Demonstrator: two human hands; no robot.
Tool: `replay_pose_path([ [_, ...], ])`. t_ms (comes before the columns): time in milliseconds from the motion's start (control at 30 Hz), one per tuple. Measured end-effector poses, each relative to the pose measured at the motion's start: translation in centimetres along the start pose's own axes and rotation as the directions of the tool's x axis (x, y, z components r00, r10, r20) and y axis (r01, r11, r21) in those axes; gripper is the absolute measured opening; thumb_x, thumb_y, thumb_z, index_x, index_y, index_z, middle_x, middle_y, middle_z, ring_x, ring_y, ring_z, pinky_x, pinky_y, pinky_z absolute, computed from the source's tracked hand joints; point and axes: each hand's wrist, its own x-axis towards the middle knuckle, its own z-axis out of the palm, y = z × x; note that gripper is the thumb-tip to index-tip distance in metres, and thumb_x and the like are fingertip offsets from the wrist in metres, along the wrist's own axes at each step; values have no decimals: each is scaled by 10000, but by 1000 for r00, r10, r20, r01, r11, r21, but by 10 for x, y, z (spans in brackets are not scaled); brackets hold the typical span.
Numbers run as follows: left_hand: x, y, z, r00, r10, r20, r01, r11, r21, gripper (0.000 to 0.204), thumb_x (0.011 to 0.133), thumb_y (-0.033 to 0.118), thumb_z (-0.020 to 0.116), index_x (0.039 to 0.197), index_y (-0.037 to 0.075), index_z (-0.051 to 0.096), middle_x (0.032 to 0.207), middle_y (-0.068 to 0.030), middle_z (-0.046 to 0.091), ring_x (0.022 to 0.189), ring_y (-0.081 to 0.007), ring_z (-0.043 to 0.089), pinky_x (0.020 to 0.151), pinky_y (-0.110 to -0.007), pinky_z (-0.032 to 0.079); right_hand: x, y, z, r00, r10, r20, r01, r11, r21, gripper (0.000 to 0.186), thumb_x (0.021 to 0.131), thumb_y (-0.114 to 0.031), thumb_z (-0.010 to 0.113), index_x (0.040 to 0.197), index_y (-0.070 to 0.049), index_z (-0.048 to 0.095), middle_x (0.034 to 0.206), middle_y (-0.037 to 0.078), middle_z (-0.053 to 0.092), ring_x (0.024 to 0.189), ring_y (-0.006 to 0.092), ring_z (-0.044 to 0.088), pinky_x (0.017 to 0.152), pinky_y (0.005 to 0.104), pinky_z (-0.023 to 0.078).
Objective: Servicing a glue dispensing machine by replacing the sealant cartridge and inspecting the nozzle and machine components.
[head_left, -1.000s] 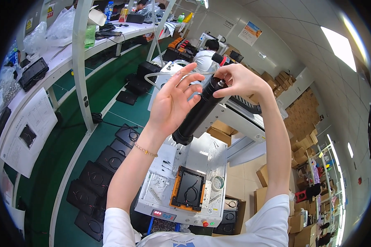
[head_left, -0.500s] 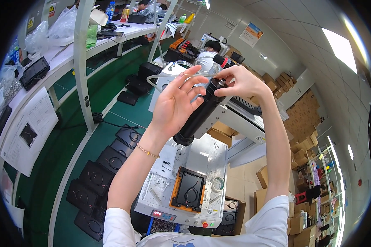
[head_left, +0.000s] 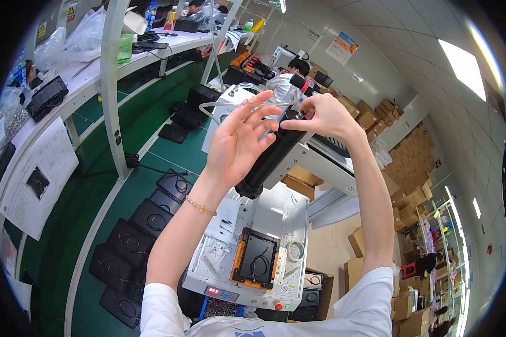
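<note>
A long black cylinder (head_left: 274, 150) stands tilted in the centre, above the white machine (head_left: 208, 276). At its top end, my right hand (head_left: 327, 117) is closed, thumb and fingers around a small metal fitting (head_left: 299, 115). My left hand (head_left: 239, 140) is raised beside the cylinder, palm showing and fingers spread, with nothing seen in it. A clear hose (head_left: 219, 104) runs behind the left fingers toward the cylinder's top. Below, a black panel with a coiled cable (head_left: 258, 255) sits in an orange-edged fixture (head_left: 236, 267) on the machine.
Several black panels with cables (head_left: 130, 238) lie on the green surface at left. A metal post (head_left: 112, 84) rises beside the cluttered bench (head_left: 84, 78). On the machine rests a tape roll (head_left: 296, 251). Cardboard boxes (head_left: 355, 275) stand at right. Another person (head_left: 287, 84) sits beyond.
My right hand has shifted slightly, its thumb moving left across the cylinder's top and its fingers curling closer around the fitting. My left hand barely moves. The person beyond has leaned to the right.
</note>
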Motion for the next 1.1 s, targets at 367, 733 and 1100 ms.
replay_pose_path([
  [367, 2, 1, 3, 1000, 13, -16, -13, 1000, 3, 435, 1045, 309, 348, 1380, 42, 424, 1170, -93, 564, 972, -149, 528, 863, -301, 441, -4, -17, -1, 993, 85, -83, -93, 990, -103, 593, 678, -561, 766, 783, 18, 695, 577, 65, 566, 577, 167, 563, 562, 309, 457],
  [733, 6, -31, -27, 974, 214, -74, -93, 677, 731, 570, 819, 235, 718, 1291, 26, 477, 929, -20, 572, 781, -102, 523, 744, -234, 423, -4, 2, -5, 969, -247, 9, 237, 938, 251, 466, 730, -379, 787, 984, -5, 674, 661, 17, 537, 616, 97, 485, 569, 254, 395],
  [1100, 24, -71, -49, 876, 482, 23, -51, 45, 998, 499, 611, 312, 864, 979, 70, 630, 929, -63, 538, 890, -254, 485, 810, -375, 422, -5, 0, 19, 974, -43, -223, 51, 998, 31, 712, 631, -715, 693, 741, -12, 675, 655, 101, 650, 638, 228, 651, 607, 336, 507],
])
